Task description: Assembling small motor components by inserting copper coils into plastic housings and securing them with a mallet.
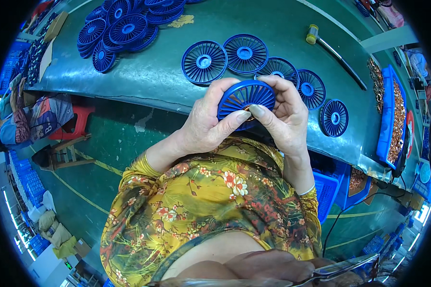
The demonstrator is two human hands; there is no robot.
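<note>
Between my two hands, above the near edge of the green table, is a round blue plastic spoked cover (242,94). My left hand (207,119) grips its left side and my right hand (286,117) its right side, fingers wrapped behind the rim. Both thumbs press at the hub, where a small copper-coloured ring (247,109) partly shows under the thumb tips. Just beyond my hands lie several like covers, among them one (204,62) at the left and another (334,118) at the right. My right hand partly hides one of them.
A heap of blue covers (128,28) lies at the far left. A mallet (337,55) with a yellowish head rests at the far right. Beside it stands a blue tray (387,115) of copper-coloured rings. Another person (26,117) sits at the left near a red stool (81,122).
</note>
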